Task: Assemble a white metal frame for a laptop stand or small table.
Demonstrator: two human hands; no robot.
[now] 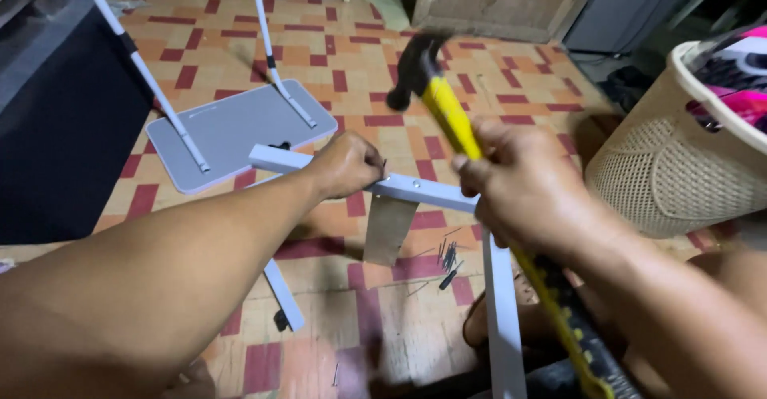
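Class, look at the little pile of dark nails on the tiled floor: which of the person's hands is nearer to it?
Right. The right hand, gripping the yellow-handled hammer, is just above and right of the nails. The left hand rests on the white bar, farther up and left.

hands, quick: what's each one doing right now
left hand: pinched shut on a small nail at the white bar
right hand: shut on the yellow-handled hammer

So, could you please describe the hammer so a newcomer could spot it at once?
Start at the white bar over the checkered floor. The right hand holds the hammer above its right end. Its yellow handle and dark head set it apart.
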